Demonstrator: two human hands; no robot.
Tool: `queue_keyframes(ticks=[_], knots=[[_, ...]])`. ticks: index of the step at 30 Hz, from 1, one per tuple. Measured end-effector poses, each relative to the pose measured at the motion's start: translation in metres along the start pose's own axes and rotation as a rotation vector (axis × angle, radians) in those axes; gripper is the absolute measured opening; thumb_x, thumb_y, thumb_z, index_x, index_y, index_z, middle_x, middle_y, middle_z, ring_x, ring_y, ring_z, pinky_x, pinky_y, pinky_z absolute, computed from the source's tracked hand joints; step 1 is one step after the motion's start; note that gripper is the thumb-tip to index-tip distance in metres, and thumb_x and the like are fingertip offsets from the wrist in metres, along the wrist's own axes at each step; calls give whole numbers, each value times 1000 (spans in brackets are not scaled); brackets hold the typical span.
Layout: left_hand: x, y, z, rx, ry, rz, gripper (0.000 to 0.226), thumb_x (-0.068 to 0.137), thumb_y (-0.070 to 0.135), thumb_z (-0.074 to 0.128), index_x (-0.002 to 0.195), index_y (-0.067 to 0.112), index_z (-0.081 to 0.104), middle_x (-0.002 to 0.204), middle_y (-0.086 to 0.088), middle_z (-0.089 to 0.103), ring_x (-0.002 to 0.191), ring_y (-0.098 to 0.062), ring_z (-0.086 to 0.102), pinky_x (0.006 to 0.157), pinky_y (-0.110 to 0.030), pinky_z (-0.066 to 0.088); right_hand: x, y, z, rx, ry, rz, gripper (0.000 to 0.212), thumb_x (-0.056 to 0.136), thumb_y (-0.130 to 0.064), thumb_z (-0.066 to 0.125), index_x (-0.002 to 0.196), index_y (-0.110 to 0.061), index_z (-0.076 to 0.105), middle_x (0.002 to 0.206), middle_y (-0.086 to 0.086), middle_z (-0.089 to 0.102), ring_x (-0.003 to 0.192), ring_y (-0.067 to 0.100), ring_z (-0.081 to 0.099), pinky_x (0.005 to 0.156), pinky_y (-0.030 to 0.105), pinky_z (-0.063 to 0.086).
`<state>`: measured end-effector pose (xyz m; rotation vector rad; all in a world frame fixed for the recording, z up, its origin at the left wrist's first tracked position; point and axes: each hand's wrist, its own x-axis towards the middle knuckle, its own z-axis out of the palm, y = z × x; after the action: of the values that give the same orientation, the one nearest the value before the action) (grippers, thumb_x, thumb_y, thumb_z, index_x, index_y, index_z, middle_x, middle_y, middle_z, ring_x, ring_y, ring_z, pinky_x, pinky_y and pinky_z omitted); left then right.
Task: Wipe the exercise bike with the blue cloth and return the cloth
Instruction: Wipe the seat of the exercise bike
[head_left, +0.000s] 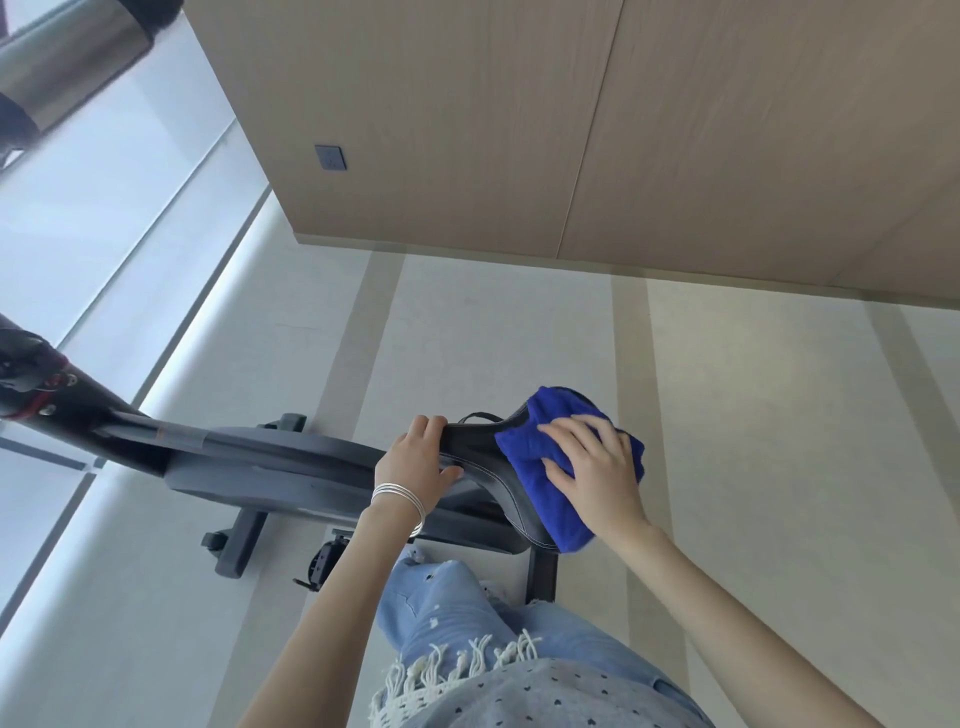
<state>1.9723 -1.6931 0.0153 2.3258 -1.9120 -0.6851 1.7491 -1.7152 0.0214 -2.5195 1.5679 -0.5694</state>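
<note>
Now I wipe the seat (472, 441)
Flat right hand (597, 467) presses blue cloth (519, 452), left hand (415, 457) grips the front; go slow

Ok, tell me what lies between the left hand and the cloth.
In the head view, only a bare stretch of black saddle lies between the left hand, gripping its nose, and the cloth.

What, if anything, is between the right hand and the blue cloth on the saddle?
Nothing visible. The right hand lies spread flat directly on the blue cloth, which drapes over the wide rear of the saddle. The left hand grips the saddle's narrow nose, apart from the cloth.
</note>
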Motion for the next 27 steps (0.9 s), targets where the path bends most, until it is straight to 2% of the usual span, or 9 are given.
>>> queue_keyframes(ticks=[3,8,11,14,16,19,21,24,27], knots=[[-1,-1,0,-15,5,2,55,83,36,65,127,18,39,126,-3,47,106,-29,56,77,-41,53,-33,14,-8,57,7,-21,34,76,-18,70,110,-17,68,110,-5,68,102,24,61,82,39,51],[-1,-1,-2,-22,-1,8,52,84,33,63,128,19,38,126,-2,46,105,-29,57,77,-40,52,-44,21,-22,159,-55,14,38,77,-10,74,114,-15,65,111,-3,67,103,23,59,89,38,49],[-2,-6,-3,-22,-19,24,51,88,27,58,133,22,35,134,0,43,106,-28,58,78,-39,52,-32,22,-30,264,38,95,31,81,-10,69,112,-10,65,106,1,68,98,26,60,89,35,47],[-4,-15,-6,-14,-90,65,64,88,25,57,142,26,24,148,4,32,112,-28,57,84,-39,53,-18,18,-34,276,99,103,30,83,-16,62,113,-10,64,108,1,68,99,26,59,87,35,45],[-6,-22,-7,-31,-139,67,70,88,24,57,145,27,17,152,5,27,113,-28,57,87,-40,52,-15,6,-26,203,1,54,35,80,-27,67,113,-16,65,111,-3,67,108,27,57,87,41,45],[-11,-32,-7,-51,-159,4,70,89,24,56,146,24,16,150,1,32,111,-29,58,88,-41,51,-17,-19,-10,14,-197,1,59,64,-49,78,116,-26,64,119,-8,64,118,24,54,90,46,44],[-15,-37,-4,-70,-155,-16,68,89,22,55,146,23,17,150,0,32,114,-29,56,90,-41,50,-12,-23,-3,-9,-179,-20,54,64,-47,79,112,-26,65,115,-8,66,113,24,58,86,43,46],[-19,-40,-2,-109,-144,0,67,88,20,55,145,22,19,151,1,30,121,-28,51,96,-39,47,7,-18,-1,230,-102,53,38,73,-34,75,108,-22,67,108,-8,68,102,22,60,84,38,46],[-20,-40,-3,-137,-103,16,68,88,19,55,146,21,19,152,3,28,126,-28,46,100,-39,45,34,-23,-3,463,0,139,37,78,-32,70,112,-19,64,108,-5,66,99,17,57,89,30,43]])
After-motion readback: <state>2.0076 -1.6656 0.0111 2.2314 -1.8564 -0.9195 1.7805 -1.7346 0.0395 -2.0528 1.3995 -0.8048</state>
